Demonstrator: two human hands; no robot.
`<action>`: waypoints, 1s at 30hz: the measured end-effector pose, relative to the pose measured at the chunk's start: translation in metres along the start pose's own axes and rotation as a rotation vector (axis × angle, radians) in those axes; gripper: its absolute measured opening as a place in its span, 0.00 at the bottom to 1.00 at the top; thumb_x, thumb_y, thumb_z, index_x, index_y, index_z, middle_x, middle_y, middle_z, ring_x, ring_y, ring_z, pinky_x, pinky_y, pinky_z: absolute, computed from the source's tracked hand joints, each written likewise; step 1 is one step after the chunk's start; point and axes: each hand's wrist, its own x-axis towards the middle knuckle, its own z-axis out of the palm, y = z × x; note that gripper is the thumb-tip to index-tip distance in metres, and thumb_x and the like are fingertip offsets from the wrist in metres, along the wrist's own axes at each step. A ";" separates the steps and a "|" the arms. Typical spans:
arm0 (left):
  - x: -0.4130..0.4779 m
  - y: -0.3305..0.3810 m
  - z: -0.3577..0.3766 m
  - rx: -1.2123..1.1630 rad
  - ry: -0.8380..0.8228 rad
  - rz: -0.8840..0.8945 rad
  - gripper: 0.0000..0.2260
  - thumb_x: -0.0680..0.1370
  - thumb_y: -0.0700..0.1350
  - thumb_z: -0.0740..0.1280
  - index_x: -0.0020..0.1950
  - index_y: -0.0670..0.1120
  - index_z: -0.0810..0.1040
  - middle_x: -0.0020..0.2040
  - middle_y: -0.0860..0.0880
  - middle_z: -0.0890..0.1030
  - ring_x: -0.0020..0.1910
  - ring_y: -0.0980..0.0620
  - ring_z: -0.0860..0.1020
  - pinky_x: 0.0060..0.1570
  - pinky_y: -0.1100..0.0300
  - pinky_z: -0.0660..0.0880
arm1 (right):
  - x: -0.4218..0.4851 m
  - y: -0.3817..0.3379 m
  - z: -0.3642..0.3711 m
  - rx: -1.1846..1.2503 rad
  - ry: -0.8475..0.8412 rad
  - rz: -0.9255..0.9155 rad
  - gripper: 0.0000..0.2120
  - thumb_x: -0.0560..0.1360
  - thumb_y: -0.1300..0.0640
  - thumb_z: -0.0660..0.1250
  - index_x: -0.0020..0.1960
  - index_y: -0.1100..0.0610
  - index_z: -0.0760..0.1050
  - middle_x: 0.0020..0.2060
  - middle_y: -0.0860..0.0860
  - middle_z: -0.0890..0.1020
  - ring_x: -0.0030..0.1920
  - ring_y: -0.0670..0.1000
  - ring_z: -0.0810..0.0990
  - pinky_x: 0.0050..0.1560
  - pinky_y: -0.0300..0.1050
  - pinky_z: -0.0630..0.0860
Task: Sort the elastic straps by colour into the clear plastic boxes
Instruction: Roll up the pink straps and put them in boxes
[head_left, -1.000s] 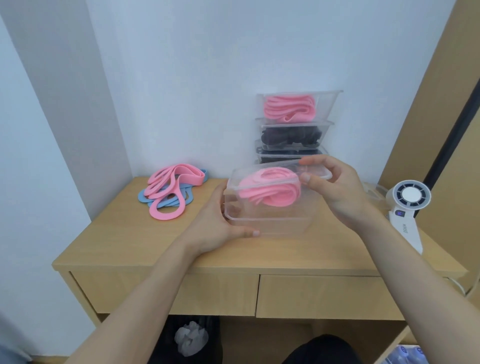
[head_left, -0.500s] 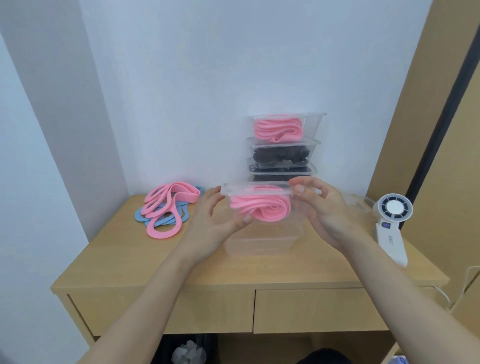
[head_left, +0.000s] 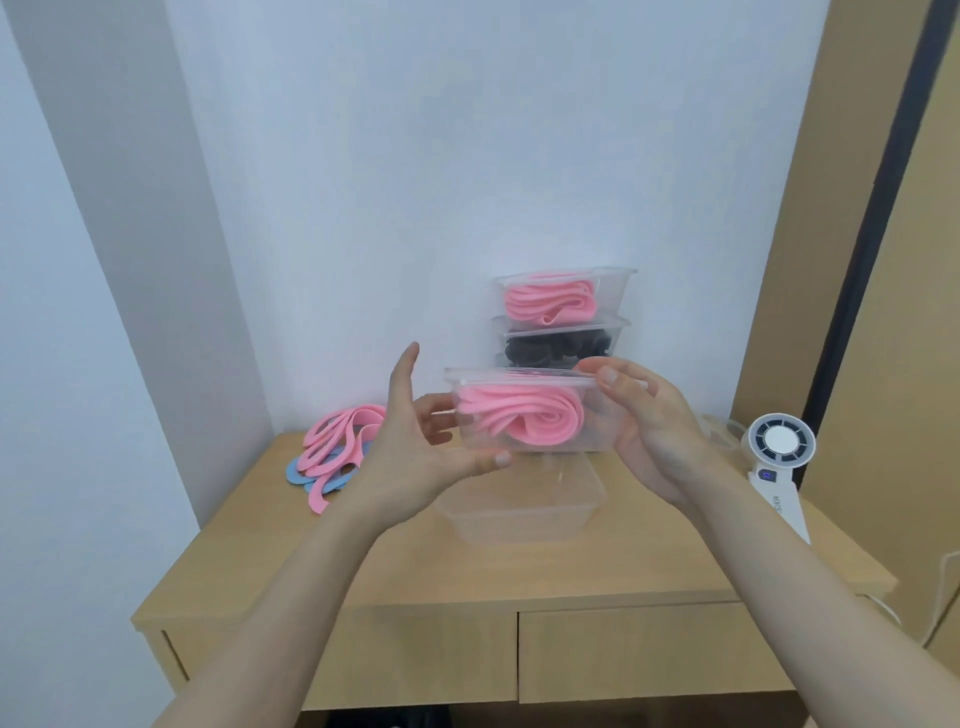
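Box of pink straps hides the base of the stack.

Bare forearms, left grip and right grip with short plain nails.

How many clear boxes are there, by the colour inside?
Pink-filled: 2, held box and top box
Black-filled: 1, black box
Empty: 1, empty box
Total: 4 in view; the held box may hide more.
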 end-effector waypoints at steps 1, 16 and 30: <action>0.001 0.006 -0.002 0.034 -0.024 0.033 0.57 0.61 0.50 0.86 0.77 0.69 0.52 0.63 0.51 0.79 0.59 0.53 0.80 0.62 0.53 0.78 | 0.001 -0.005 0.002 0.001 -0.001 -0.002 0.44 0.52 0.39 0.86 0.59 0.61 0.78 0.55 0.60 0.82 0.57 0.58 0.81 0.67 0.59 0.73; 0.074 0.070 -0.011 0.086 0.157 0.250 0.35 0.66 0.47 0.83 0.65 0.63 0.69 0.73 0.55 0.69 0.51 0.55 0.83 0.42 0.66 0.78 | 0.049 -0.097 -0.012 -0.957 -0.008 -0.531 0.28 0.69 0.64 0.79 0.65 0.49 0.75 0.60 0.42 0.79 0.59 0.41 0.79 0.67 0.42 0.73; 0.196 0.086 0.008 0.273 -0.117 0.108 0.39 0.75 0.43 0.76 0.78 0.54 0.55 0.73 0.51 0.65 0.54 0.61 0.74 0.51 0.66 0.70 | 0.132 -0.109 -0.047 -1.188 0.100 -0.562 0.28 0.74 0.61 0.76 0.70 0.51 0.69 0.62 0.43 0.73 0.61 0.47 0.76 0.68 0.50 0.73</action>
